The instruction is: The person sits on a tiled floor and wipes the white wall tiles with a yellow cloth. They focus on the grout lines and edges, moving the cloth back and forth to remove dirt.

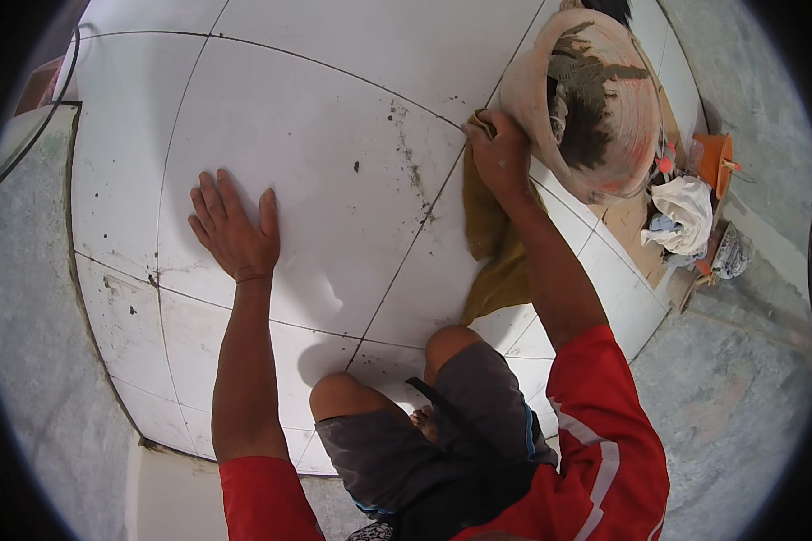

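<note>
My left hand (233, 225) lies flat on a large white floor tile (307, 171), its fingers spread and nothing in it. Off to the right, my right hand (502, 155) is closed on a corner of a brown-olive cloth (491, 261), which trails down across the tiles toward my knee. Right beside that hand is a round bucket (610, 180), its inside smeared with wet grey mortar. Dark grout lines run between the tiles. Small dark crumbs and smudges (410, 162) are scattered along the tile left of the cloth.
Beyond the bucket lie a flat brown board (630, 236), a white crumpled bag (682, 216) and an orange container (713, 162). A dark cable (41, 131) curves along the far left. Grey concrete walls (27, 298) bound the tiles on both sides.
</note>
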{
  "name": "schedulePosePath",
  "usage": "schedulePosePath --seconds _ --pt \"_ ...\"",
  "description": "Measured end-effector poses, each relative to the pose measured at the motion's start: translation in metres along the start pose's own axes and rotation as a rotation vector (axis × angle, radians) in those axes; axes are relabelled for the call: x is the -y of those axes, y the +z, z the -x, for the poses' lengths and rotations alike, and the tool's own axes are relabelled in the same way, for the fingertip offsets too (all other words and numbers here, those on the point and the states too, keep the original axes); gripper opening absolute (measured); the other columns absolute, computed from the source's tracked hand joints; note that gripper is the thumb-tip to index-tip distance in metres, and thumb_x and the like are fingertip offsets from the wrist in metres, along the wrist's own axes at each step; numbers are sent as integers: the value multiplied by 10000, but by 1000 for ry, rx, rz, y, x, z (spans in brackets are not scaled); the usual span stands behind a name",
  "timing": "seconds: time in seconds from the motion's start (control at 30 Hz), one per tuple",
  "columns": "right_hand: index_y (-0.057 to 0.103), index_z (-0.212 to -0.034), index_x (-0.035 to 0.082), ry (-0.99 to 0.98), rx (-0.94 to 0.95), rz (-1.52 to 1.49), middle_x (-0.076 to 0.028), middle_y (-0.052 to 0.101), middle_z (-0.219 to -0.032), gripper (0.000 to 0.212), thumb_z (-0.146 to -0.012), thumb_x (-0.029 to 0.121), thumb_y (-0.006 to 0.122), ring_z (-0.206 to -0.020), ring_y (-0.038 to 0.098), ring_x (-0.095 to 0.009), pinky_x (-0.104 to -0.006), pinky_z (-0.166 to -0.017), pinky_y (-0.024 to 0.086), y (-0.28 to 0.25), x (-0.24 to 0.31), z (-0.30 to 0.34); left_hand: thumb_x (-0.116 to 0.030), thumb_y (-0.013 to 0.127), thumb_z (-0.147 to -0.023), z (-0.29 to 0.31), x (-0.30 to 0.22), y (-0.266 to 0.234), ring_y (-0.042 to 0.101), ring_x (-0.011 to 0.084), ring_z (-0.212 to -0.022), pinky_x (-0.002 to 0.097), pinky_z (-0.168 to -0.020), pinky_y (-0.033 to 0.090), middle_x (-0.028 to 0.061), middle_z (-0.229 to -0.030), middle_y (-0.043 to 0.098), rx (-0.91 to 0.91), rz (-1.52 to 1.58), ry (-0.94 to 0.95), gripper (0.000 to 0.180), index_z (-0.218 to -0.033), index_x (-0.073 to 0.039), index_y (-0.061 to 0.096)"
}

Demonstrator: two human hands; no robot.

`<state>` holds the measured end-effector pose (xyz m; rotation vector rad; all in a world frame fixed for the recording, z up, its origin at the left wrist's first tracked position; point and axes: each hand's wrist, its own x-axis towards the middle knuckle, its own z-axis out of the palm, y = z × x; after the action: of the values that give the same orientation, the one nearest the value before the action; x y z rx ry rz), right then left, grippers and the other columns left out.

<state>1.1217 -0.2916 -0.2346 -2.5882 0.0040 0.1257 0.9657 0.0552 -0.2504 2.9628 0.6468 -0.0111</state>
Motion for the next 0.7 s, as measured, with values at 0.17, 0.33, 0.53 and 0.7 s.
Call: schedulePosePath --seconds 0.17,0.33,0.53,0.7 --pt "694 -1058 68 21 26 -31 -152 725 -949 289 -852 263 753 -946 699 -322 -409 -847 531 -2 4 2 -575 535 -957 1 1 -1 241 371 -1502 571 -1203 176 140 -1618 299 5 -4 -8 770 -1541 -102 366" --pt "691 -1054 94 112 61 5 -143 732 -947 278 -851 273 755 -922 708 -324 -410 -813 544 5 25 -7 -578 534 -957 3 0 2 235 364 -1504 574 -1203 174 138 -1615 302 -4 -16 -4 772 -1541 -104 363" --pt "692 -1062 113 91 35 -70 -166 726 -952 270 -852 273 747 -944 696 -368 -432 -802 545 9 16 -5 -566 511 -970 -1 -2 -3 241 354 -1504 564 -1204 173 135 -1617 306 -18 -9 -3 757 -1546 -102 355" --pt "686 -1074 64 15 37 -82 -190 717 -974 269 -873 241 706 -942 686 -387 -450 -833 538 19 35 -11 -569 519 -965 2 0 -2 248 361 -1499 574 -1198 183 138 -1613 309 -1 -16 -14 756 -1539 -101 367"
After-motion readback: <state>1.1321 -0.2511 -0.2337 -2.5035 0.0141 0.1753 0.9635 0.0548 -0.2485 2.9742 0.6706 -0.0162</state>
